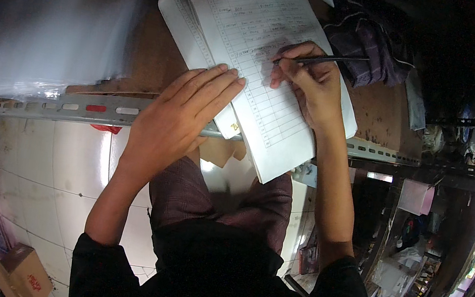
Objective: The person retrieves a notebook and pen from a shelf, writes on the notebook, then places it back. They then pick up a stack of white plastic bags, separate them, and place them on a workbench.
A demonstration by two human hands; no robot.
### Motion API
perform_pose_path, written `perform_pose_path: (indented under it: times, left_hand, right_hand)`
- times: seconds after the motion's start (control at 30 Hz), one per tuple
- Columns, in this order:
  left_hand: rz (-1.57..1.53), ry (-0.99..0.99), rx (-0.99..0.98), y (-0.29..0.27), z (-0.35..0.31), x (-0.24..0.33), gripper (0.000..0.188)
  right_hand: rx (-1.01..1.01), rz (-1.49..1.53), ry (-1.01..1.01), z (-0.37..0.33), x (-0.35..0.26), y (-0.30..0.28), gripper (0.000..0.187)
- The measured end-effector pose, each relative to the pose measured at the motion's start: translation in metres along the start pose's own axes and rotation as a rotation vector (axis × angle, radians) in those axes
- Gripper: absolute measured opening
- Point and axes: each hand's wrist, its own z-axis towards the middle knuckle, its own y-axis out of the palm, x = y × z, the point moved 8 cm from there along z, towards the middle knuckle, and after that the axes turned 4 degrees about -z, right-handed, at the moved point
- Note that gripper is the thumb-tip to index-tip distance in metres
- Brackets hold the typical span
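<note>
An open notebook (280,130) with ruled, numbered rows lies on the brown tabletop, its lower end jutting past the table's front edge. Handwriting fills the upper rows of the page; the lower rows are blank. My left hand (192,102) rests flat, fingers stretched out, on the notebook's left side near the fold. Pinched in my right hand (312,83) is a dark pen (340,59), its tip down at the written rows and its back end pointing right. The curled left-hand pages (177,19) of the notebook rise a little.
Clear plastic-wrapped white material (70,31) stands at the left of the table. A dark checked cloth (369,45) lies bunched at the right. The perforated metal edge (96,108) borders the tabletop. Cluttered shelves (412,254) stand at right; a cardboard box (25,273) sits lower left.
</note>
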Motion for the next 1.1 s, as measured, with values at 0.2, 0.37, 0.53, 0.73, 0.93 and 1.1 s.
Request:
perform_pose_path:
  times: [0.2, 0.37, 0.53, 0.73, 0.93, 1.1]
  left_hand:
    - [-0.007, -0.009, 0.024, -0.002, 0.000, 0.000, 0.091]
    - [-0.006, 0.012, 0.047, -0.002, 0.002, 0.001, 0.084]
    - [-0.023, 0.023, 0.044, 0.001, 0.000, 0.000, 0.099]
    - [-0.002, 0.044, 0.030, 0.003, 0.001, 0.000, 0.095]
    - [0.022, 0.037, 0.081, -0.002, 0.004, 0.003, 0.055]
    - [0.023, 0.034, 0.067, 0.002, 0.004, 0.001, 0.055]
  right_hand:
    - [0.021, -0.147, -0.017, 0.000, -0.019, 0.006, 0.015]
    - [-0.097, -0.414, -0.117, -0.005, -0.018, 0.030, 0.019]
    - [-0.159, -0.466, -0.105, -0.009, -0.007, 0.034, 0.022]
    - [-0.228, -0.567, -0.165, -0.010, -0.007, 0.042, 0.023]
    - [-0.186, -0.559, -0.204, -0.012, -0.006, 0.038, 0.025]
    - [-0.204, -0.556, -0.225, -0.011, -0.006, 0.041, 0.026]
